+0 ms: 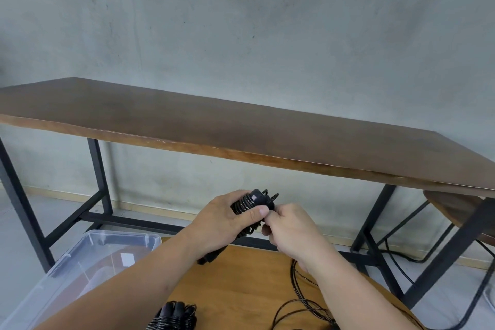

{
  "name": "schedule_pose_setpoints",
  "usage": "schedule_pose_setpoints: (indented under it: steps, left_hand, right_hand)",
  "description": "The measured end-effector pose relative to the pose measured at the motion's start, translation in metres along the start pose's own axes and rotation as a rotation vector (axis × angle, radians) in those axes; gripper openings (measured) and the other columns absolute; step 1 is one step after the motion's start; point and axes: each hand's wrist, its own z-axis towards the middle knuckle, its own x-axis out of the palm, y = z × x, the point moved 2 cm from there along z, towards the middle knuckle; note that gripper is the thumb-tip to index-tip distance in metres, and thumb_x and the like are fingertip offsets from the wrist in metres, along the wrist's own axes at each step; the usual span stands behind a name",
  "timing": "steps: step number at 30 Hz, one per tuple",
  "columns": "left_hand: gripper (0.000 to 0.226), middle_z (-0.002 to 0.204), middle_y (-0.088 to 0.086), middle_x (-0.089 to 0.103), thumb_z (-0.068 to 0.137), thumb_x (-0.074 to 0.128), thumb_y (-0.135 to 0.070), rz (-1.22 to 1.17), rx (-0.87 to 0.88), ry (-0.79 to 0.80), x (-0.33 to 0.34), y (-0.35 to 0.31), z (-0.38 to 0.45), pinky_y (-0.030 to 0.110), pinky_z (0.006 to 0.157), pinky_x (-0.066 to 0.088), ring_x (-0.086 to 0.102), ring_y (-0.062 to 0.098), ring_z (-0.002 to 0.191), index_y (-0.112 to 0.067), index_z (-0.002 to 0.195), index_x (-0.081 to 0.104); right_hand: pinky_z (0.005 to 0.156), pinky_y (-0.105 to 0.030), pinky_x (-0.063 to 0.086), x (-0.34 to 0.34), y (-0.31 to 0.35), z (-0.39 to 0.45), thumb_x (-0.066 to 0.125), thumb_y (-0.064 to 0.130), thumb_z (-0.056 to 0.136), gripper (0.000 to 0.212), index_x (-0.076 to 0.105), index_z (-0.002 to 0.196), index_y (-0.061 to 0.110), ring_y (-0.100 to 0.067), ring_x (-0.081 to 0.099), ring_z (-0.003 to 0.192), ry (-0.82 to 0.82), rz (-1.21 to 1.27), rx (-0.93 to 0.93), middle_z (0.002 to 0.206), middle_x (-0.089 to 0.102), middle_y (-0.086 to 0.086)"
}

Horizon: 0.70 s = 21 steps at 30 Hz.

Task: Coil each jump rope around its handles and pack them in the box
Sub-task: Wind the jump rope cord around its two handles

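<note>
A round wooden table carries a coiled black rope bundle at its near edge and loose black rope to the right. A clear plastic box sits at its left.

Box left of the round table — coiled rope on it, long table behind.

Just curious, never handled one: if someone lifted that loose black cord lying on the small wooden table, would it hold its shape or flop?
The loose black cord would probably flop, since it lies in slack, uneven loops. It looks thin, so likely light. Being uncoiled, it may trail and snag on the small wooden table.
</note>
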Motion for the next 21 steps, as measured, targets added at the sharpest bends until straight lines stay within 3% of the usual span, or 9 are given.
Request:
schedule_pose_setpoints:
  steps: [4,9,12,14,16,18,21]
  left_hand:
    - [0.014,0.075,-0.005,0.068,0.090,0.065,-0.043,-0.005,-0.038,-0.043,0.000,0.004,0.000,0.022,0.059,0.048,0.059,0.005,0.061,-0.030,0.093,0.067]
    - [0.013,0.075,-0.005,0.066,0.089,0.064,-0.042,0.107,-0.032,-0.087,-0.001,0.006,-0.001,0.016,0.057,0.044,0.057,0.004,0.062,-0.030,0.093,0.064]
    - [0.017,0.075,-0.005,0.066,0.089,0.062,-0.044,0.132,-0.044,-0.111,-0.001,0.004,0.000,0.017,0.058,0.044,0.058,0.007,0.065,-0.027,0.091,0.063]
    - [0.019,0.072,-0.005,0.065,0.090,0.063,-0.042,0.070,-0.061,-0.120,-0.003,0.002,0.001,0.017,0.056,0.044,0.057,0.005,0.060,-0.024,0.086,0.060]
    - [0.019,0.072,-0.001,0.066,0.090,0.064,-0.039,-0.042,-0.099,-0.112,-0.006,0.000,0.000,0.020,0.055,0.047,0.060,0.008,0.058,-0.021,0.086,0.060]
    - [0.019,0.075,0.005,0.068,0.090,0.065,-0.037,-0.164,-0.137,-0.091,-0.008,-0.002,-0.001,0.028,0.058,0.053,0.064,0.017,0.061,-0.019,0.090,0.062]
    - [0.020,0.075,0.011,0.068,0.092,0.065,-0.034,-0.312,-0.156,-0.064,-0.009,-0.005,-0.002,0.034,0.061,0.055,0.063,0.025,0.062,-0.014,0.096,0.062]
  right_hand:
    - [0.058,-0.031,0.035,0.001,0.000,-0.001,0.045,0.020,0.096,0.028,0.064,0.078,0.009,-0.015,0.047,0.055,0.047,-0.039,0.013,0.069,0.062,-0.002]
    - [0.051,-0.025,0.037,-0.001,0.004,-0.006,0.045,0.016,0.096,0.028,0.067,0.082,0.004,-0.009,0.049,0.049,0.068,-0.097,-0.004,0.061,0.061,0.003]
    - [0.053,-0.033,0.041,-0.003,0.003,-0.007,0.047,0.016,0.093,0.028,0.067,0.080,0.001,-0.016,0.051,0.052,0.039,-0.151,-0.055,0.061,0.061,-0.001]
    - [0.055,-0.038,0.044,-0.003,0.003,-0.011,0.051,0.020,0.092,0.024,0.069,0.091,0.004,-0.020,0.053,0.057,-0.011,-0.184,-0.126,0.066,0.061,-0.004]
    - [0.058,-0.029,0.046,-0.006,0.004,-0.016,0.059,0.029,0.091,0.018,0.069,0.103,0.018,-0.015,0.061,0.066,-0.065,-0.197,-0.188,0.079,0.066,0.003]
    - [0.064,-0.019,0.051,-0.010,0.003,-0.021,0.069,0.038,0.087,0.016,0.064,0.100,0.029,-0.007,0.064,0.079,-0.079,-0.235,-0.221,0.092,0.067,0.011]
    - [0.074,-0.030,0.058,-0.015,0.001,-0.024,0.063,0.037,0.093,0.010,0.065,0.092,0.028,-0.004,0.067,0.077,-0.109,-0.219,-0.296,0.082,0.071,0.009]
